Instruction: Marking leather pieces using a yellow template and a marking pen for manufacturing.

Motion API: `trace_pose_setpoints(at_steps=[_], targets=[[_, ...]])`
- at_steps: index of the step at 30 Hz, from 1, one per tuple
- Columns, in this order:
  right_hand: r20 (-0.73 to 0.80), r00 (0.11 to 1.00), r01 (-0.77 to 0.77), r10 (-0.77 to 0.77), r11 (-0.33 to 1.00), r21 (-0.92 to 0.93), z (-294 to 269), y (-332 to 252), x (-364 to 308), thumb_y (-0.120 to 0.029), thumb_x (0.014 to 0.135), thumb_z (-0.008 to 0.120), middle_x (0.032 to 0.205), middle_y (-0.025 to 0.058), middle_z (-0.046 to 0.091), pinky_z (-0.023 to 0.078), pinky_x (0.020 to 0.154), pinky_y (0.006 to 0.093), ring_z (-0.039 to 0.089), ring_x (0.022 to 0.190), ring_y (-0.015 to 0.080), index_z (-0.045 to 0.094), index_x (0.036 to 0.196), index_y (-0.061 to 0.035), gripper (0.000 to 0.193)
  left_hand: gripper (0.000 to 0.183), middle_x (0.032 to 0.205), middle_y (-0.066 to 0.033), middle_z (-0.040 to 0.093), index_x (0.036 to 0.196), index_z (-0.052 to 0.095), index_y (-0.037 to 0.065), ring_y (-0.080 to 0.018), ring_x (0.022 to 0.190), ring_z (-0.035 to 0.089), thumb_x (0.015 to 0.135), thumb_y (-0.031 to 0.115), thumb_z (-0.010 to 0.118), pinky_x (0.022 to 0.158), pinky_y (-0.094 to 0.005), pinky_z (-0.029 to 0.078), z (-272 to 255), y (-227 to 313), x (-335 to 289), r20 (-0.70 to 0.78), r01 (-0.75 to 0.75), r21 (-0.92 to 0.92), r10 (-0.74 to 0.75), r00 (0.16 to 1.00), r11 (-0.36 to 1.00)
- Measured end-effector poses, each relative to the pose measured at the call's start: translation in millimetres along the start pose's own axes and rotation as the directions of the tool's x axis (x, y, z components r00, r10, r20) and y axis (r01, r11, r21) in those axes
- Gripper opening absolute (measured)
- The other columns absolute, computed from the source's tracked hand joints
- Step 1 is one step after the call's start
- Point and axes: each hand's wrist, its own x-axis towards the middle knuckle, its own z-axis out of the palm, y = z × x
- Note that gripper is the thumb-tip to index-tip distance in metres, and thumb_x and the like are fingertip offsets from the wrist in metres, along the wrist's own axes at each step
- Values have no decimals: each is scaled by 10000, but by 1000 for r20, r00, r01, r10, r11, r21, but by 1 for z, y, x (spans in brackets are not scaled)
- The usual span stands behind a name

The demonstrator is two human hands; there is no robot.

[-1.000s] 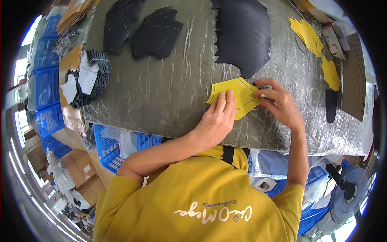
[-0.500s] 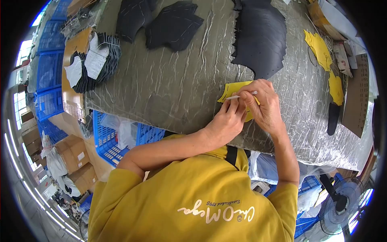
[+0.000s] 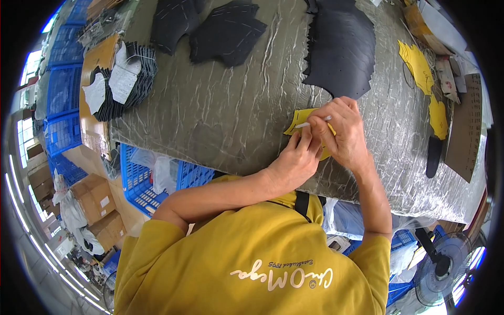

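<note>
Middle right of frame: left hand (image 3: 294, 160) presses yellow paper shape (image 3: 300, 118) flat on counter (image 3: 220, 115) so paper stays put; right hand (image 3: 341, 131) pinches white pen (image 3: 313, 122) for marking.

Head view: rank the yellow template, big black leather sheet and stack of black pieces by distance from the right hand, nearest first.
1. Yellow template: under the right hand.
2. Big black leather sheet: just beyond, table centre.
3. Stack of black pieces: far left edge.
</note>
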Motion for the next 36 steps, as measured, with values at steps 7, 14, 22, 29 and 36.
trace_pose_setpoints(at_steps=[7, 14, 22, 29, 36], targets=[[-50, 999, -9, 7, 1000, -30, 4, 14, 4, -134, 902, 733, 749, 30, 623, 435, 864, 386, 594, 723, 235, 684, 872, -77, 81, 393, 1384, -292, 541, 1123, 710, -57, -421, 1228, 534, 908, 254, 600, 1012, -439, 515, 2, -4, 1, -50, 0, 35, 1, 999, 999], [-58, 998, -17, 17, 1000, 12, 4, 14, 8, -142, 911, 725, 752, 34, 626, 440, 878, 393, 588, 719, 235, 672, 865, -76, 97, 391, 1323, -311, 566, 1129, 692, -74, -421, 1218, 551, 905, 233, 599, 1002, -417, 525, 3, -8, 2, -73, -8, -4, 8, 997, 1000], [-127, 992, -15, 7, 998, -58, 5, 14, 1, -115, 918, 708, 763, 22, 644, 429, 878, 382, 585, 723, 220, 680, 857, -86, 73, 385, 1308, -295, 575, 1123, 690, -78, -409, 1206, 557, 890, 216, 604, 988, -402, 530, -1, -8, 4, -101, 0, -29, -3, 995, 1000], [-323, 924, -250, 206, 963, -102, -24, 16, -40, -123, 945, 695, 788, 8, 666, 423, 874, 383, 596, 729, 223, 682, 864, -80, 92, 444, 1322, -249, 585, 1213, 632, -107, -338, 1193, 579, 842, 135, 617, 939, -301, 568, -13, -12, 8, -64, 13, -20, -14, 998, 1000], [-376, 889, -320, 259, 942, -107, -22, 17, -56, -114, 959, 687, 834, 2, 706, 416, 894, 377, 598, 718, 203, 686, 917, -92, 47, 425, 1331, -241, 589, 1212, 646, -100, -325, 1180, 588, 834, 90, 612, 851, -278, 599, -9, -14, 9, -98, 1, -25, -4, 995, 1000]])
